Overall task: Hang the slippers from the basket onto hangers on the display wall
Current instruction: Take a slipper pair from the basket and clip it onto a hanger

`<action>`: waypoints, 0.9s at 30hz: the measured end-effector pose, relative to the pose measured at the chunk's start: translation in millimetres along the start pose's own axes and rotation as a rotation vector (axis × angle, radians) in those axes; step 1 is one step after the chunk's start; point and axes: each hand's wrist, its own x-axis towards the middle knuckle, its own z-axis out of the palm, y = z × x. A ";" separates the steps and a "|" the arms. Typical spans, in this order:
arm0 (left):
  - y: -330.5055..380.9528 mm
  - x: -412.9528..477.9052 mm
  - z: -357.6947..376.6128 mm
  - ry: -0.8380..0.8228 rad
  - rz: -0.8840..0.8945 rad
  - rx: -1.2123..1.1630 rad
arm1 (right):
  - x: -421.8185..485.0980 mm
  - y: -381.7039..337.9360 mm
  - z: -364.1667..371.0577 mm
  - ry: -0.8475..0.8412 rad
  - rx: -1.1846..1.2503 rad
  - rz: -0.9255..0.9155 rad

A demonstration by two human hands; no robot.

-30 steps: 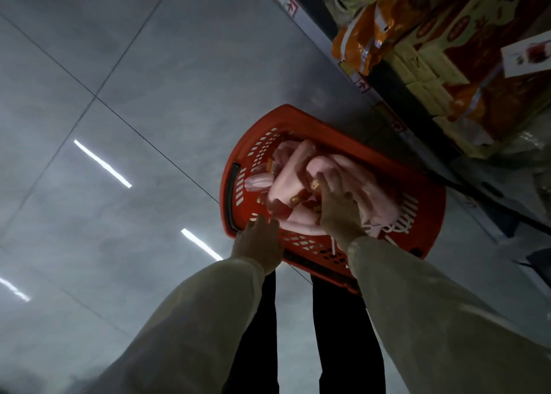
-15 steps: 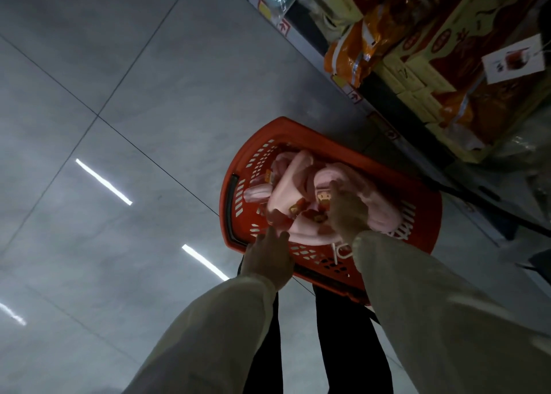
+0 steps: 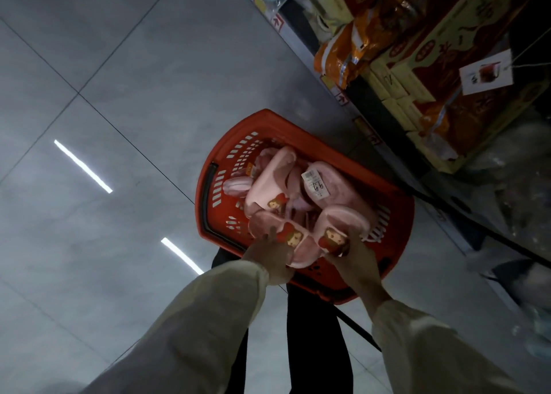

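Both arms reach forward and down in pale sleeves. The left hand [image 3: 269, 259] grips the left slipper [image 3: 262, 223] and the right hand [image 3: 356, 264] grips the right slipper [image 3: 343, 218]. The two lie side by side at the near end of the red basket [image 3: 256, 122]. At least three more pink slippers [image 3: 268, 182] lie inside.

Both arms were extended forward and down, the left sleeve [image 3: 208, 319] and right sleeve [image 3: 417, 349] covering them to the wrists. The left hand [image 3: 269, 259] gripped the near end of a slipper [image 3: 298, 252], one of its fingers [image 3: 270, 235] laid along the top; the thumb was not visible. The right hand [image 3: 356, 264] gripped the near end of a second slipper [image 3: 343, 221], its fingertips [image 3: 334, 255] curled against it. The hands were near each other, not touching. Both legs [image 3: 316, 349] stood between the arms.
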 end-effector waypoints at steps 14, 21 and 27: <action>27.3 -13.8 15.3 0.328 0.140 -0.355 | -20.4 -23.5 4.1 0.033 1.128 0.288; 32.7 -13.8 -1.5 0.353 0.103 -0.440 | -25.1 -50.8 21.9 -0.225 1.301 0.342; 18.3 -15.5 -0.9 0.476 0.065 -0.260 | -20.8 -43.2 24.6 -0.505 1.250 0.345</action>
